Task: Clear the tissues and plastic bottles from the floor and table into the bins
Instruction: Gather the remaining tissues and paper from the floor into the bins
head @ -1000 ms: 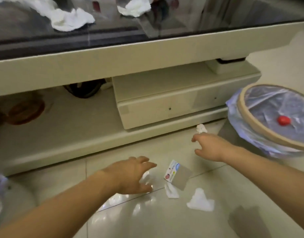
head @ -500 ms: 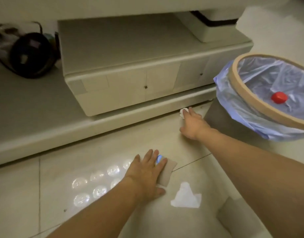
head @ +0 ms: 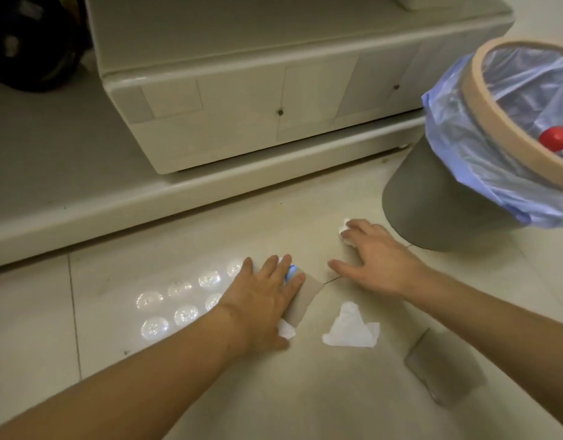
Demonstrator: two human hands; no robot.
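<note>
Left hand (head: pixel 264 300): we press flat fingers on a grey card (head: pixel 305 296) and tissue scrap (head: pixel 286 329).
Right hand (head: pixel 375 265): we pinch a crumpled tissue (head: pixel 345 231).
Nearby: a flat white tissue (head: pixel 350 328); a bag-lined round bin (head: pixel 432 192).

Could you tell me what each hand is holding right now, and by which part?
The right hand pinches a small crumpled tissue at its fingertips. The left hand lies flat on a small card packet, pressing it rather than gripping it.
</note>
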